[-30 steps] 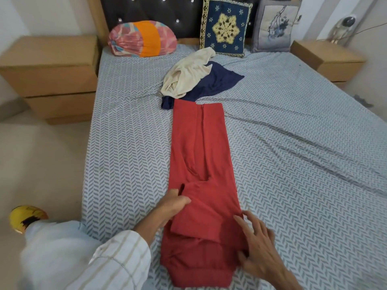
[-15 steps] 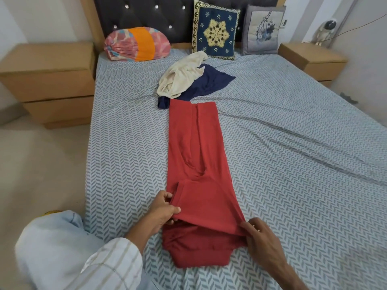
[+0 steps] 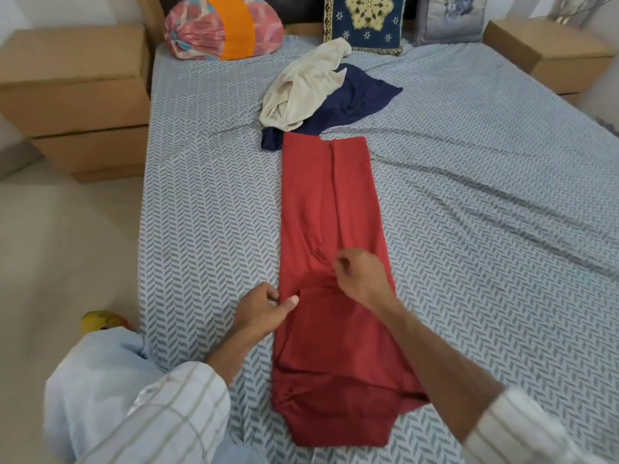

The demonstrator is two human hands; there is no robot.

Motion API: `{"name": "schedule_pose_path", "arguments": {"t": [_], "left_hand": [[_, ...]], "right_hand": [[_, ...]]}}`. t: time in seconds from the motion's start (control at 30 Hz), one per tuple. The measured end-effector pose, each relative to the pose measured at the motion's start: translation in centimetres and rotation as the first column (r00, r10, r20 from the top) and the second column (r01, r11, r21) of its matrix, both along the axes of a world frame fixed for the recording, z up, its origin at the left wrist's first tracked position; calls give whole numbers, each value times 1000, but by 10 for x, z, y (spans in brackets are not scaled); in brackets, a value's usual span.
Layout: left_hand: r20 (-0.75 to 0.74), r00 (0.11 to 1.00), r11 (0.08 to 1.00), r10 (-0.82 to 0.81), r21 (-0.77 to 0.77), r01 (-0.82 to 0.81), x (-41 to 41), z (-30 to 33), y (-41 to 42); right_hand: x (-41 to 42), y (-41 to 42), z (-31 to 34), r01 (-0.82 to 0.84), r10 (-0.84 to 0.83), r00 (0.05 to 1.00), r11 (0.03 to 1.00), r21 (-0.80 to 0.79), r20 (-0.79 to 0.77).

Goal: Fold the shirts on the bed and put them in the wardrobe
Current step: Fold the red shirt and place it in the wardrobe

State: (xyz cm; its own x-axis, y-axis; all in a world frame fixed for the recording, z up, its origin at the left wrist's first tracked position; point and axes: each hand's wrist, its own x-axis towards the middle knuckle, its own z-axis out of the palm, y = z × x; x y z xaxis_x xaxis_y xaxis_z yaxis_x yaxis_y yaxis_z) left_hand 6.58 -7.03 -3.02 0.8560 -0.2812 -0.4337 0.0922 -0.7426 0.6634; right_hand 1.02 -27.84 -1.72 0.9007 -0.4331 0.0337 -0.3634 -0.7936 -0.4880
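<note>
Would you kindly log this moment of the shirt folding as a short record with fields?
surface: bed with a grey patterned sheet
shirt in work: red shirt, a long strip, near end folded over
left hand: fingers curled, thumb at the strip's left edge
right hand: curled on the fold
waiting: cream shirt heaped on navy shirt, unfolded
wardrobe: not in view

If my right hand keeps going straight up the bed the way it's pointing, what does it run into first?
Likely only more of the red shirt under your right hand; past its far edge, the navy shirt comes first, with the cream shirt on top. Height above the fabric is unclear.
</note>
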Motion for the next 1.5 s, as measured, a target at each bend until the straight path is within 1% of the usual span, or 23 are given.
{"name": "schedule_pose_path", "arguments": {"t": [0.07, 0.13, 0.17, 0.23, 0.3, 0.37, 0.5, 0.57, 0.63, 0.77, 0.9, 0.97, 1.03, 1.1, 1.17, 1.23, 1.3, 1.4, 1.5], "left_hand": [[-30, 1000, 999, -7, 41, 8, 9, -5, -2], [-49, 999, 997, -15, 73, 19, 13, -8, -3], [-57, 998, 996, -16, 89, 22, 15, -8, -3], [-76, 996, 991, -38, 125, 48, 19, -10, -5], [-93, 993, 984, -66, 161, 81, 24, -10, -7], [-104, 991, 978, -84, 181, 102, 27, -8, -8], [-137, 984, 966, -111, 217, 139, 33, -3, -13], [-162, 981, 961, -111, 235, 148, 36, -2, -15], [-184, 976, 955, -119, 247, 163, 40, -2, -15], [-222, 963, 932, -153, 292, 215, 45, -2, -18], [-250, 951, 887, -182, 376, 268, 52, 0, -23], [-289, 940, 879, -180, 382, 285, 62, 4, -25], [-407, 903, 912, -136, 305, 274, 72, 6, -27], [-557, 824, 924, -105, 250, 287, 82, 11, -27], [-652, 751, 923, -107, 216, 319, 91, 14, -27], [-699, 712, 936, -75, 197, 292, 98, 17, -29], [-709, 704, 937, -43, 216, 274, 104, 17, -34], [-716, 696, 920, -48, 239, 310, 109, 12, -39], [-749, 660, 905, -56, 241, 350, 115, 5, -40]], "right_hand": [[49, 1, -2, 111, -97, 987, 988, 109, -132], [81, -1, -8, 235, -180, 944, 954, 184, -277], [92, -4, -13, 290, -215, 921, 935, 204, -325], [103, -12, -20, 366, -276, 891, 907, 209, -360], [106, -22, -26, 408, -326, 878, 892, 194, -350], [103, -28, -30, 414, -342, 879, 893, 177, -332], [103, -27, -35, 346, -308, 917, 930, 124, -255], [105, -27, -33, 330, -296, 926, 936, 123, -232], [110, -27, -28, 348, -306, 922, 923, 161, -236], [140, -33, -16, 458, -385, 883, 831, 316, -267], [174, -47, -12, 489, -403, 867, 804, 339, -293], [186, -56, -14, 496, -419, 866, 791, 358, -273], [192, -60, -19, 482, -412, 875, 797, 365, -255], [198, -65, -26, 475, -408, 879, 795, 378, -247], [207, -69, -28, 466, -403, 885, 781, 416, -234], [219, -74, -28, 461, -402, 887, 759, 459, -227], [238, -84, -30, 484, -429, 874, 736, 474, -227], [266, -101, -36, 518, -460, 854, 707, 481, -243], [288, -116, -35, 541, -501, 836, 683, 491, -225]]}}
